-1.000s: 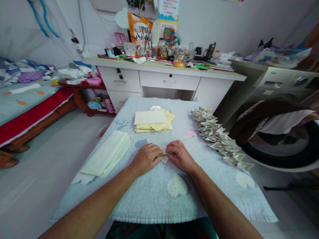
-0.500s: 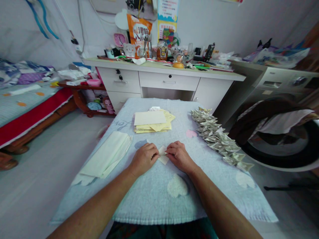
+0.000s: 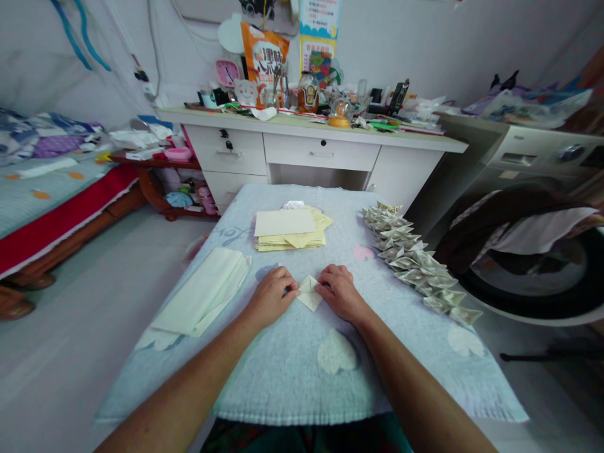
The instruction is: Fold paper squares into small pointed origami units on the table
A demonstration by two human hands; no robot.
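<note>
Between my hands lies a small folded paper (image 3: 309, 294), pale cream and diamond-shaped, on the cloth-covered table. My left hand (image 3: 274, 293) pinches its left corner, fingers curled. On the opposite corner, the fingers of my right hand (image 3: 340, 289) are closed in the same way. Beyond my hands is a stack of yellowish paper sheets (image 3: 287, 228) with a lighter sheet on top. Left of my left forearm rests a folded bundle of pale green-white paper (image 3: 202, 292). Several folded paper pieces (image 3: 410, 255) with pointed tips stand nested in rows on the right.
A light blue cloth (image 3: 283, 384) with heart patterns covers the table. Behind it is a white desk (image 3: 321, 154) crowded with jars, a snack bag (image 3: 265, 63) and a pink clock (image 3: 227, 73). An open washing machine (image 3: 528, 251) stands to the right, a bed (image 3: 56, 207) to the left.
The small paper now lies flatter as a neat diamond with a crease showing; before, its middle was raised between my fingers. My hands have moved slightly apart.
</note>
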